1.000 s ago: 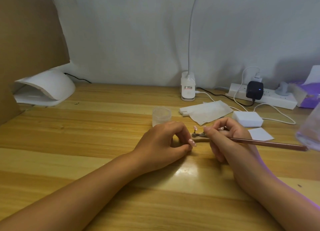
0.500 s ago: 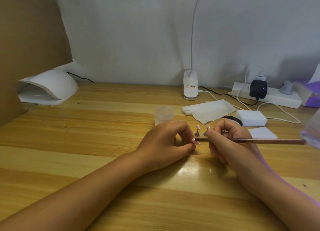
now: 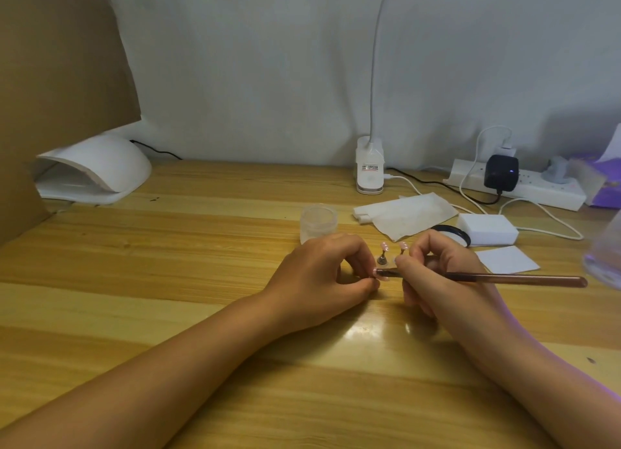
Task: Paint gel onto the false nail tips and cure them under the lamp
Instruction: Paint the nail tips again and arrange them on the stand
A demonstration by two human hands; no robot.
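Observation:
My left hand point(image 3: 322, 274) rests on the wooden table, its thumb and fingers pinching a small pink nail tip point(image 3: 381, 275) on a holder. My right hand point(image 3: 437, 274) grips a long copper-coloured brush point(image 3: 504, 277), and the brush's dark head lies on that tip. Two more pink nail tips point(image 3: 384, 246) point(image 3: 403, 246) stand on small metal stands just behind the hands. A clear gel jar point(image 3: 318, 222) sits behind my left hand. The white curing lamp point(image 3: 97, 169) stands at the far left.
A white clip lamp base point(image 3: 369, 169), folded wipes point(image 3: 403, 215), a white block point(image 3: 489, 228), a black ring point(image 3: 453, 233), a white square pad point(image 3: 507, 260) and a power strip point(image 3: 524, 186) with cables fill the back right. Brown cardboard point(image 3: 50, 62) stands at left. A blurred clear object point(image 3: 605, 257) is at the right edge.
The brush tip has shifted left onto the tip pinched by my left hand, and the two tips on stands behind have come into plain view. The view has shifted slightly.

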